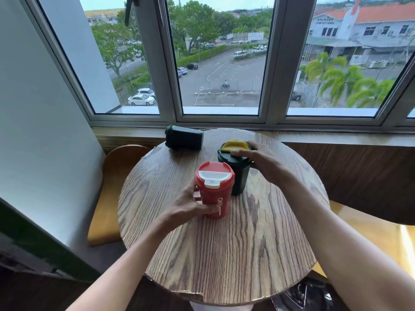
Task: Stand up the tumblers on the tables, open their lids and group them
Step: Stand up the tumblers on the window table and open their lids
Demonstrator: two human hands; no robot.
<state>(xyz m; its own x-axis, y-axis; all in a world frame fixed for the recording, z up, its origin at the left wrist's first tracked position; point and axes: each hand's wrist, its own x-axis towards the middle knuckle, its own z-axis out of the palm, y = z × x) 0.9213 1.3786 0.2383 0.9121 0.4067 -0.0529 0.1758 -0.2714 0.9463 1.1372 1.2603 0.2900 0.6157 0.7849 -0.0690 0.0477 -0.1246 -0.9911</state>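
Observation:
A red tumbler [215, 194] with a white flip lid stands upright near the middle of the round wooden table [224, 254]. My left hand [190, 207] wraps around its lower body. The white flap lies flat, closed. Just behind it stands a dark green tumbler [239, 176] with a yellow flap lid raised at its far rim. My right hand [258, 160] rests on top of this tumbler's lid, fingers gripping its rim. A second dark green tumbler [184, 137] lies on its side at the table's far left edge, apart from both hands.
A wooden window ledge [336, 140] runs behind the table under large windows. A curved wooden chair with a yellow seat [105, 198] stands to the left, a yellow bench [381, 239] to the right. A white wall is at the left.

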